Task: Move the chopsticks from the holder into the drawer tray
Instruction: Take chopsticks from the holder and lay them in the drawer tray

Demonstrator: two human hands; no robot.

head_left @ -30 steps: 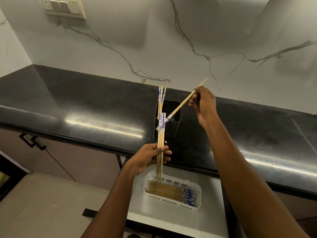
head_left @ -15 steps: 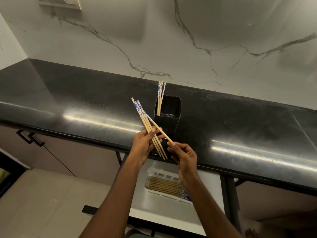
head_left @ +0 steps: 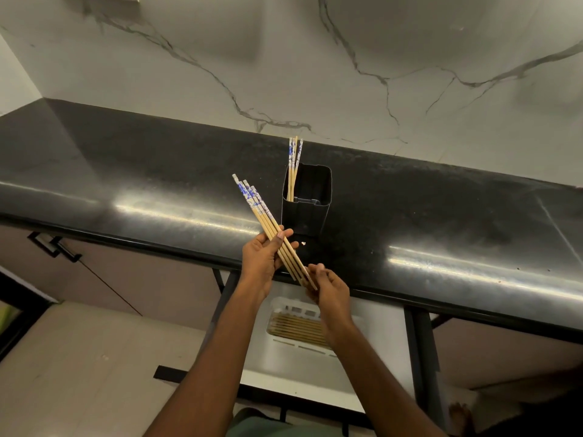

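Observation:
A black rectangular holder (head_left: 305, 212) stands on the dark counter with three blue-topped bamboo chopsticks (head_left: 294, 165) leaning in its left corner. My left hand (head_left: 262, 258) grips a slanted bundle of several chopsticks (head_left: 262, 212), blue ends up and to the left. My right hand (head_left: 328, 287) pinches the bundle's lower tips. Below, a white tray (head_left: 285, 305) in the open drawer holds several chopsticks lying side by side, partly hidden by my right forearm.
The black counter (head_left: 441, 222) runs across the view under a marble wall. The white open drawer (head_left: 303, 373) sticks out beneath its front edge. Closed cabinet doors with black handles (head_left: 53, 247) are at the left. A bare foot (head_left: 459, 417) shows bottom right.
My right hand brought one chopstick down from above the holder and joined it to the bundle. The left hand tilted the bundle from upright to slanting left.

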